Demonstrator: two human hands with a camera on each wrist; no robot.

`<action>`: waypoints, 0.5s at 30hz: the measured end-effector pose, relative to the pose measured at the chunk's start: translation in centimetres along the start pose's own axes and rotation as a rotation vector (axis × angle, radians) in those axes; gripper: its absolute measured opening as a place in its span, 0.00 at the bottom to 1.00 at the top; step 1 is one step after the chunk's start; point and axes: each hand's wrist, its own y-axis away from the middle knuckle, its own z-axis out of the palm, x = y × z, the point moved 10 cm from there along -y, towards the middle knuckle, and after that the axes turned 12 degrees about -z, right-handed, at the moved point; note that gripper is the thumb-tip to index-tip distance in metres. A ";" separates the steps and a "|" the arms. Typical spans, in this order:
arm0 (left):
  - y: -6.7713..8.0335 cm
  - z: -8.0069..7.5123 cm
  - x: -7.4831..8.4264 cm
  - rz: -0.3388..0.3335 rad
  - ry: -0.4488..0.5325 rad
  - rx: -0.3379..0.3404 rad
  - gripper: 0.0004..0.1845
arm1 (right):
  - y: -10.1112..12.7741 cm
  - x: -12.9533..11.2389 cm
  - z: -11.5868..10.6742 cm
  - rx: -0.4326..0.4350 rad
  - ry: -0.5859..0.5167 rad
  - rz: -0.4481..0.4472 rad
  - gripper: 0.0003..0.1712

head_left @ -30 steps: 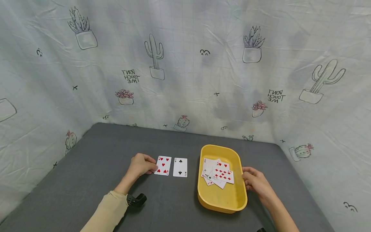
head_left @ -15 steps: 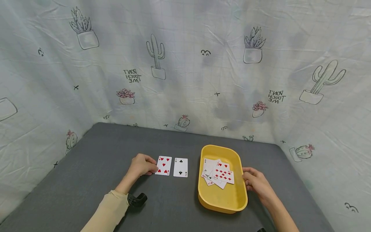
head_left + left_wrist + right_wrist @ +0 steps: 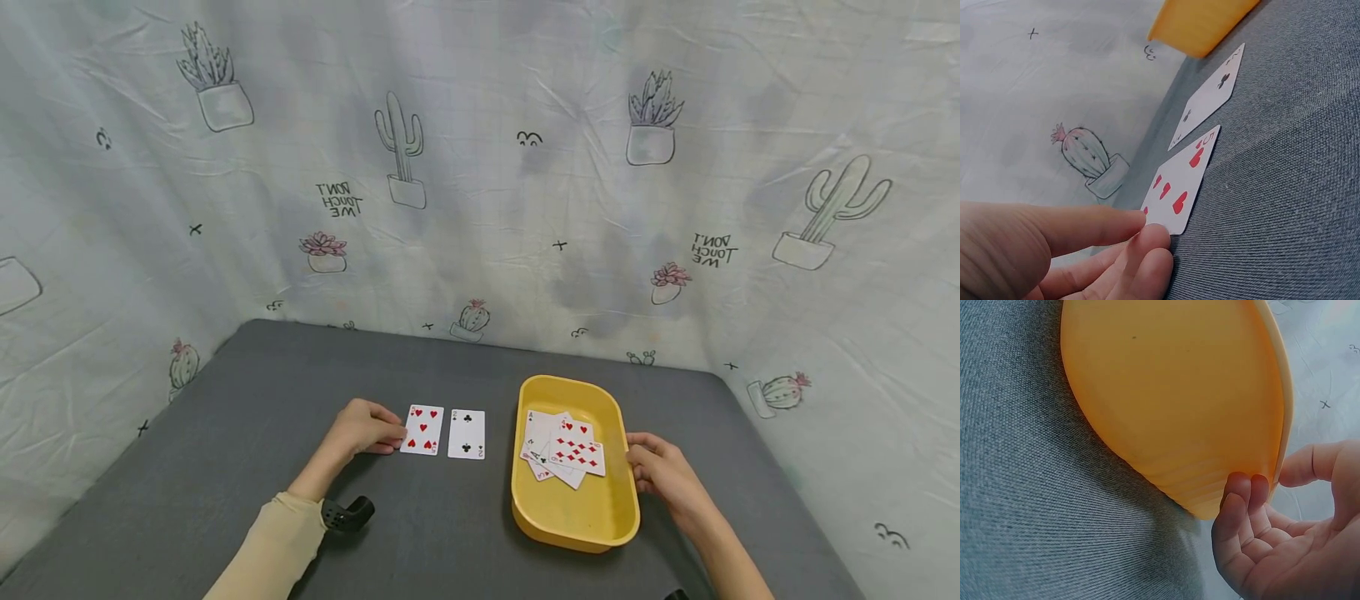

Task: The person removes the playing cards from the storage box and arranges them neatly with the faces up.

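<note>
- The five of hearts (image 3: 422, 430) lies face up and flat on the table, left of the tray.
- The left hand (image 3: 365, 429) is mostly closed, thumb and fingertips gathered at the card's left edge and touching it; whether they pinch it or only press on it, I cannot tell.
- Good handling, I judge, means staying on that edge, low and light: a thin card on cloth likely bends if squeezed and slides if pushed.
- The two of clubs (image 3: 467, 434) lies just right of it, upright to the person, a narrow gap between. Any sideways nudge should be small, so the edges do not meet and the gap stays even.
- The tray (image 3: 577, 517) stands further right, apart from both, with several overlapping cards (image 3: 576, 452) face up in it.
- The right hand (image 3: 663, 467) has bent fingers against the tray's right outer wall and the thumb at its rim, gripping it. A steady, gentle hold should suffice.
- The table (image 3: 420, 517) is grey and fabric-covered; a printed curtain (image 3: 465, 50) hangs behind.
</note>
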 end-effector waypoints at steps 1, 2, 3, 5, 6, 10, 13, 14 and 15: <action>0.0 0.0 0.0 -0.002 0.004 -0.002 0.10 | 0.0 0.0 0.0 -0.002 0.000 0.000 0.24; 0.0 0.0 -0.1 -0.004 0.007 -0.004 0.10 | 0.0 0.0 0.1 -0.002 0.001 0.001 0.24; 0.0 0.0 -0.1 -0.002 0.007 -0.007 0.10 | 0.0 -0.1 0.1 -0.002 0.002 0.001 0.24; 0.0 0.0 -0.1 -0.002 0.007 -0.008 0.10 | 0.0 -0.1 0.1 -0.001 0.004 0.003 0.24; 0.1 0.0 -0.1 -0.003 0.007 -0.009 0.10 | -0.1 -0.1 0.1 -0.002 0.004 0.004 0.24; 0.2 0.0 0.1 -0.001 0.007 -0.015 0.10 | -0.1 -0.1 0.1 -0.002 0.006 0.012 0.24; 0.4 0.0 0.2 0.000 0.009 -0.020 0.10 | -0.1 -0.1 0.0 -0.002 0.007 0.014 0.24; 0.4 0.0 0.3 0.000 0.010 -0.021 0.10 | -0.1 -0.1 0.0 0.000 0.007 0.013 0.24; 0.5 0.0 0.4 0.001 0.011 -0.021 0.10 | -0.1 -0.1 0.0 0.001 0.007 0.012 0.24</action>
